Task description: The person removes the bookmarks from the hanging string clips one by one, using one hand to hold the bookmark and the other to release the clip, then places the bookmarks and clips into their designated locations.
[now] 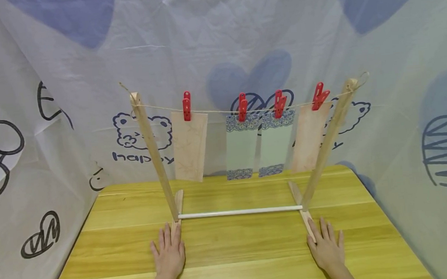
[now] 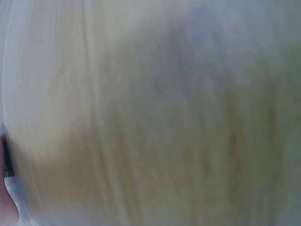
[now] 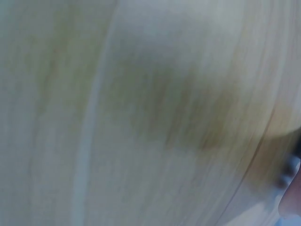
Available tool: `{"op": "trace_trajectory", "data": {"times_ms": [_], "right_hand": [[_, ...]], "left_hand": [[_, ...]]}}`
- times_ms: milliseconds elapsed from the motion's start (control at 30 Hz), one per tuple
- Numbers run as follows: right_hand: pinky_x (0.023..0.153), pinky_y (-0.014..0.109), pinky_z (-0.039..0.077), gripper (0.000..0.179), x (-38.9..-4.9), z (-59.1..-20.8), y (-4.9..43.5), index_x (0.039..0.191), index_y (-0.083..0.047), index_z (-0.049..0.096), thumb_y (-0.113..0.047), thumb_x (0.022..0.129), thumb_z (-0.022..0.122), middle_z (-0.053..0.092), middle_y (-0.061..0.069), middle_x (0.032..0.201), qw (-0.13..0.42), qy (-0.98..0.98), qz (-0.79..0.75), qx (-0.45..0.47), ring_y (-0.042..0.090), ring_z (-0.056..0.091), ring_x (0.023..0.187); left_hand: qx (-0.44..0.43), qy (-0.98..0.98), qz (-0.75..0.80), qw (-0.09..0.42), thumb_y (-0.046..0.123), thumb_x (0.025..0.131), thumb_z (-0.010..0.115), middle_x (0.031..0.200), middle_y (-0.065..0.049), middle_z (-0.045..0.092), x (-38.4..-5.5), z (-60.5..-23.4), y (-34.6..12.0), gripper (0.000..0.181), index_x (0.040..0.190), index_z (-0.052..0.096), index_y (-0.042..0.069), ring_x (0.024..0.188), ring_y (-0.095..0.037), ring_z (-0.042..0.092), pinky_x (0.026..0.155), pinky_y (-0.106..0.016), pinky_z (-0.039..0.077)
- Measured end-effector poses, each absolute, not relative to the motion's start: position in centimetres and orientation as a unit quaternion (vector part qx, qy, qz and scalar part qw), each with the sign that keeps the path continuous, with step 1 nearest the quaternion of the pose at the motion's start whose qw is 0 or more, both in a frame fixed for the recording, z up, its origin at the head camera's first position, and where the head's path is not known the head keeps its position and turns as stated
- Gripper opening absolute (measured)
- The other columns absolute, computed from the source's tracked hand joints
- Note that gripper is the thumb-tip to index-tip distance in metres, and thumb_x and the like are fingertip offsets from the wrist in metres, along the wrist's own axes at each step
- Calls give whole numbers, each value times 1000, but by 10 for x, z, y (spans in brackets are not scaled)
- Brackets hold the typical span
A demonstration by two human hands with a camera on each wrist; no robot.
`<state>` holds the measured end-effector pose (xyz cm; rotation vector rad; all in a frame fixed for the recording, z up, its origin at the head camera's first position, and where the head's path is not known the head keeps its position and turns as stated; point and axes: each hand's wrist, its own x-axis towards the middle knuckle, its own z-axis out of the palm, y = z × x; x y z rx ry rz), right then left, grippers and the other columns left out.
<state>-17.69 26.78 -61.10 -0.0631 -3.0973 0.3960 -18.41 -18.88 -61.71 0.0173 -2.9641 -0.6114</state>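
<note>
A wooden stand with two posts, the left post (image 1: 154,158) and the right post (image 1: 328,144), rises from the table. My left hand (image 1: 168,253) lies flat with fingers spread, overlapping the front of the left foot (image 1: 179,201). On the other side my right hand (image 1: 326,245) rests flat beside the front end of the right foot (image 1: 308,225). A twine line (image 1: 213,111) runs between the post tops. Red clothespins (image 1: 186,106) hold two pinkish paper sheets (image 1: 190,146) and two pale sheets with blue patterned borders (image 1: 241,149) on it.
A white rod (image 1: 240,211) joins the two feet low over the wooden table (image 1: 244,247). Behind and at both sides hangs a pale cloth (image 1: 185,50) with blue hearts and drawings. Both wrist views show mostly blurred tabletop.
</note>
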Motion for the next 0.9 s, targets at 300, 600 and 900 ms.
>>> {"op": "trace_trajectory", "data": {"times_ms": [300,600,900], "right_hand": [[101,60,-11,54,-176,-610,267,147,-27,11,-45,98,26,8,20,150,5,-992,127,-19,43,6,134],[101,60,-11,55,-176,-609,267,147,-28,10,-46,98,27,8,20,150,0,-992,127,-21,43,7,135],[100,60,-13,56,-176,-606,269,147,-28,7,-47,98,25,5,21,150,-24,-991,127,-23,43,4,135]], "left_hand": [[8,-978,-203,50,25,98,34,150,-19,8,-183,-617,-188,48,144,26,14,137,-38,3,102,-61,-5],[7,-978,-204,48,25,98,35,150,-19,8,-181,-615,-188,48,144,26,14,137,-38,3,101,-62,-4],[0,-979,-199,35,26,98,35,150,-19,8,-181,-612,-188,49,144,25,12,137,-38,2,101,-62,-5]]}}
